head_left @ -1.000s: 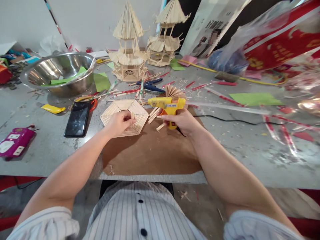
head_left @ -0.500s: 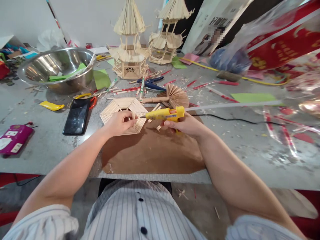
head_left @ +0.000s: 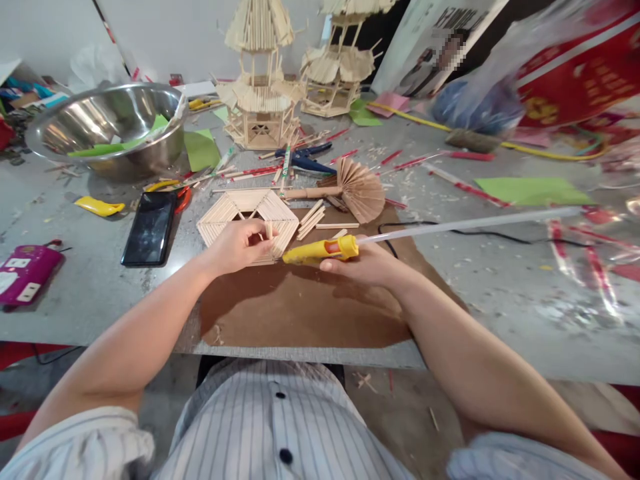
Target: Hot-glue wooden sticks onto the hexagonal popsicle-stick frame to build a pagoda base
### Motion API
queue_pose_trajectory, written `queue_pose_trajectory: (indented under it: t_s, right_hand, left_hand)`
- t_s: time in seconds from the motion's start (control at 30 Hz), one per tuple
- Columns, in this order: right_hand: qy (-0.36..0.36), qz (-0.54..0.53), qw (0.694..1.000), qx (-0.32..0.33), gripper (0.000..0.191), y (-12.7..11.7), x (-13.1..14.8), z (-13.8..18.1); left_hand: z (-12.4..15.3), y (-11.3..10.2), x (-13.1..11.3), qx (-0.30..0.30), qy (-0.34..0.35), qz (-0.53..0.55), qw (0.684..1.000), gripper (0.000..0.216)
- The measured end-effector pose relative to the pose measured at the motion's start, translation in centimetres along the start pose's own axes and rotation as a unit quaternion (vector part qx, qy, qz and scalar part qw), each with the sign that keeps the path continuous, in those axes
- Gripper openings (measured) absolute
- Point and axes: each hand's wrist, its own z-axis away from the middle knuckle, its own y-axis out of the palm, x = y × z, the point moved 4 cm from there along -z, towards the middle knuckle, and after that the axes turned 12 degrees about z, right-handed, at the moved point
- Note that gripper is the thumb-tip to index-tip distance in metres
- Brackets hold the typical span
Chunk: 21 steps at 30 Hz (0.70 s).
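My right hand is wrapped round a yellow hot glue gun, with a long clear glue stick running out of its back to the right. The gun's nozzle points left, low beside the near right edge of a hexagonal frame of wooden sticks. Over that frame, my left hand pinches a short wooden stick upright between thumb and fingers. The hand hides the frame's near left part. Loose wooden sticks lie just right of the frame. Beneath sits a brown board.
Behind stand two stick-built pagodas. A folded paper fan and blue pliers lie nearer. On the left are a steel bowl, a phone, a yellow cutter and a purple power strip. A black cord trails right.
The glue gun in my right hand has moved down and slightly left, from near my left fingertips to the frame's near right edge. My left hand stays almost in place. The view has shifted slightly.
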Motion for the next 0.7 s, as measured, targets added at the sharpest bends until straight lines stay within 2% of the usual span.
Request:
queue_pose_trajectory:
  t_s: [0.27, 0.7]
  right_hand:
    - [-0.021, 0.074, 0.997, -0.022, 0.037, -0.14, 0.66, 0.16]
    - [-0.029, 0.1, 0.994, -0.045, 0.038, -0.11, 0.64, 0.15]
  left_hand:
    - [-0.02, 0.37, 0.64, 0.008, 0.0, 0.04, 0.999, 0.021]
    - [-0.12, 0.34, 0.11, 0.01, 0.009, 0.051, 0.999, 0.012]
